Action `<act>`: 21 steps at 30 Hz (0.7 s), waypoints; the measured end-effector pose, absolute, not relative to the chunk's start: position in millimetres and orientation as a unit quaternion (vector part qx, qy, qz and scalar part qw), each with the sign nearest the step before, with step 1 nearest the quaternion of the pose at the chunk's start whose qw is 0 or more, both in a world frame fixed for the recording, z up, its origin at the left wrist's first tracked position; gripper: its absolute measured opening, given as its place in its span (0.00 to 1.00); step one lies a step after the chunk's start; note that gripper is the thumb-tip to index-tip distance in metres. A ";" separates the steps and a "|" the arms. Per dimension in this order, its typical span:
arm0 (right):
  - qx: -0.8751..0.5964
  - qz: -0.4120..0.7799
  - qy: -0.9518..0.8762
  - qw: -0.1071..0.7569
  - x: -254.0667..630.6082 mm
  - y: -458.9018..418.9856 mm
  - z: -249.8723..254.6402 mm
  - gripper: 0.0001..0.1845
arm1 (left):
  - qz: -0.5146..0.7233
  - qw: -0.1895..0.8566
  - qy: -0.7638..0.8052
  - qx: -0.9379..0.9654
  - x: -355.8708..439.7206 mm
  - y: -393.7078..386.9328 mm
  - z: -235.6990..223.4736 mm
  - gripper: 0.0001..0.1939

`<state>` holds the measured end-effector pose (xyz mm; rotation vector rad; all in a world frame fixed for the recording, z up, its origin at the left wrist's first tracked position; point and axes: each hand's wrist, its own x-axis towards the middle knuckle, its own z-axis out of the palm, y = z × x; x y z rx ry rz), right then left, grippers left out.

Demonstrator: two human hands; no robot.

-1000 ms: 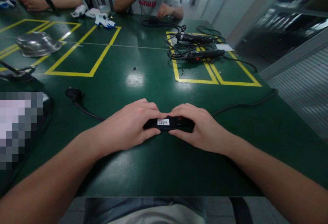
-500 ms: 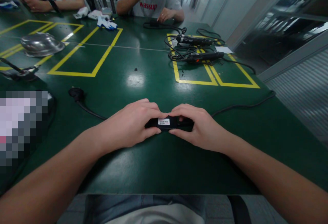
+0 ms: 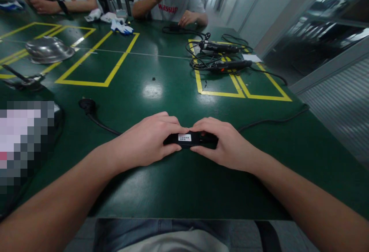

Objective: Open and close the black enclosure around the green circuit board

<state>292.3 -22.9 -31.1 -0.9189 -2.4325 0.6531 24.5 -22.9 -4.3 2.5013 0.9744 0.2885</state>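
Note:
A black power adapter (image 3: 192,141) with a white printed label lies on the green table in front of me. My left hand (image 3: 154,138) grips its left end between thumb and fingers. Around the right end, my right hand (image 3: 220,142) holds it the same way, and the thumbs and index fingers of both hands nearly meet. Out to the left runs a cord ending in a black plug (image 3: 87,106). Another black cord (image 3: 273,121) leads away to the right from behind my right hand. My palms and fingers hide the adapter's ends.
Two black corded handheld tools (image 3: 221,48) lie with coiled cables inside yellow tape lines (image 3: 223,94). A metal bowl (image 3: 49,49) and gloves (image 3: 122,27) are farther left. A pixelated object (image 3: 23,136) sits at the left edge. Two people (image 3: 170,2) sit across the table.
The view has shifted slightly. Both hands keep the same grip on the adapter, which stays in place between them. Nothing was let go.

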 end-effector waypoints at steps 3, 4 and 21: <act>-0.336 0.236 -0.883 0.227 292.7 -23.3 -32.2 0.14 | 0.102 0.216 0.353 0.905 24.5 -22.3 -5.4 0.16; -0.337 0.235 -0.883 0.227 292.8 -23.5 -32.4 0.14 | 0.102 0.215 0.353 0.905 24.4 -22.1 -5.8 0.16; -0.326 0.156 -0.908 0.211 291.2 -28.1 -33.7 0.13 | 0.130 0.180 0.333 0.916 27.1 -29.9 -4.9 0.14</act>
